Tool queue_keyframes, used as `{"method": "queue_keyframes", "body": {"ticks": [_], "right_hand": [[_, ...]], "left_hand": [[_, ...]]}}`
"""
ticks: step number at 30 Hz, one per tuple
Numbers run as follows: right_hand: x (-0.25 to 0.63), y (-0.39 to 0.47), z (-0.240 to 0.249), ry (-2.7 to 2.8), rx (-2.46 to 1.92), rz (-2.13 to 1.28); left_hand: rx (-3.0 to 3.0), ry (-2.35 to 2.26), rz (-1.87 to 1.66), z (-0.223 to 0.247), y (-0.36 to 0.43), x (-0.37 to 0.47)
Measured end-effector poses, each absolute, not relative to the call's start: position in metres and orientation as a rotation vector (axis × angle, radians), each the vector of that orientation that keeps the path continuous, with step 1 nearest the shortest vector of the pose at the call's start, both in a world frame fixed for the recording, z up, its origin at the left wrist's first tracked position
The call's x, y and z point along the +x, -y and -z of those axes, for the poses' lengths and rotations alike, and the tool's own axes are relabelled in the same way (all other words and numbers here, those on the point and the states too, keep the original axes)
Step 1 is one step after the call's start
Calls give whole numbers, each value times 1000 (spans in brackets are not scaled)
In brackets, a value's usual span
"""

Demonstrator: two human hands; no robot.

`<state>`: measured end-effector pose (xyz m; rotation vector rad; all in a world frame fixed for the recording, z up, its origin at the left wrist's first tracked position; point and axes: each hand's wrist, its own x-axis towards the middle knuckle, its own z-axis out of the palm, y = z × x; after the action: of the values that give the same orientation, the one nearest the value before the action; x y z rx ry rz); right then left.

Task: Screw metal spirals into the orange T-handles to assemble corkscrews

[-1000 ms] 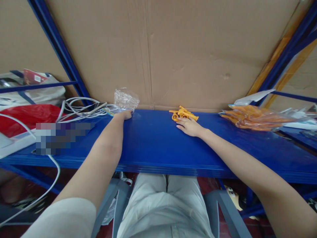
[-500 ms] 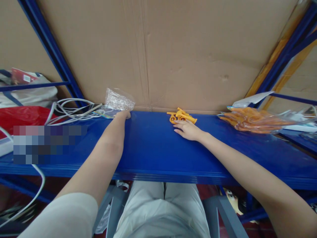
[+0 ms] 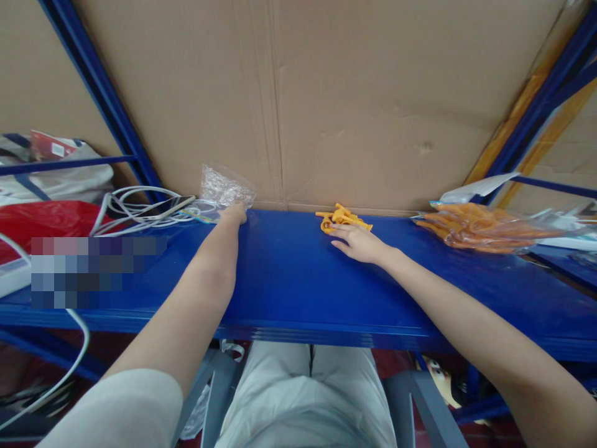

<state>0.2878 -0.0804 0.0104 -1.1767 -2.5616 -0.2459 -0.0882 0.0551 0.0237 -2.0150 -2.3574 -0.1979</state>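
Several small yellow plastic pieces (image 3: 339,214), shaped like toy pipes with round cups and straight stems, lie in a small heap near the back of the blue table. My right hand (image 3: 358,242) rests at the heap's near side. Its fingers are stretched out and touch or cover some pieces, and none looks gripped. To the left, my left hand (image 3: 236,213) reaches to a crinkled clear plastic bag (image 3: 222,185) propped against the cardboard. The fingers there are mostly hidden, so whether they hold the bag cannot be made out.
A clear bag of orange pieces (image 3: 485,227) lies at the right. White cables (image 3: 140,208) are coiled at the left, next to a red bag (image 3: 51,223). Cardboard (image 3: 354,99) walls off the back of the blue table (image 3: 298,274), between blue metal posts.
My right hand has shifted slightly over the yellow toy pipes, covering the right cup. My left hand stays by the clear bag. The whole view has moved a little.
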Motion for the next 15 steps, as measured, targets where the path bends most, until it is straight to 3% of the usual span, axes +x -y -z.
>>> {"method": "queue_keyframes", "body": {"ticks": [5,9,15], "right_hand": [[309,87,-49,2361,-1377,218],[347,94,-87,2130,-1511,235],[404,111,-116,1999,-2166,331]], "left_hand": [[-1960,2205,1,-59,-43,-77],[-2241,1907,-202,-87,-26,-70],[-2465,1662,-121,-96,20,-49]]}}
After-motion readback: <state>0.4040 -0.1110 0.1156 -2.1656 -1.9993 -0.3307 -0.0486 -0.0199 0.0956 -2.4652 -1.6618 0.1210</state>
